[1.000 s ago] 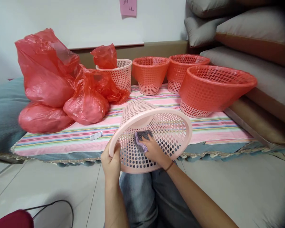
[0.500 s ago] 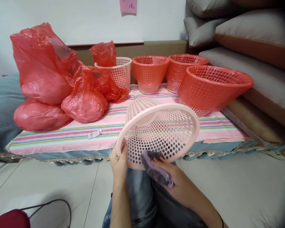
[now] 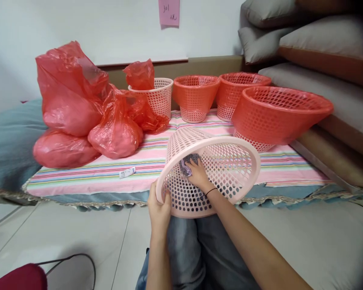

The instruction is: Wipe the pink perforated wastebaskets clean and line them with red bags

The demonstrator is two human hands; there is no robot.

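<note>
A pale pink perforated plastic basket (image 3: 184, 147) lies tilted on its side at the sofa's front edge, its wide mouth facing me. My left hand (image 3: 160, 205) grips the rim at the lower left, thumb inside. Reaching in through the mouth, my right hand (image 3: 198, 173) presses a grey and purple cloth (image 3: 186, 165) against the inner wall near the bottom. The fingers are bent over the cloth, which hides part of the wall.
Red bags (image 3: 116, 137) are heaped at the left, beside a pink basket (image 3: 161, 98) with red plastic in it. Several baskets lined with red bags (image 3: 196, 92) stand behind and right. Cushions (image 3: 323, 40) are piled at right. A white label (image 3: 127, 172) lies on the striped cover (image 3: 87, 181).
My right hand has moved with the cloth from the basket's lower rim deep into its inside. The left hand keeps its hold on the rim. The view has shifted slightly.
</note>
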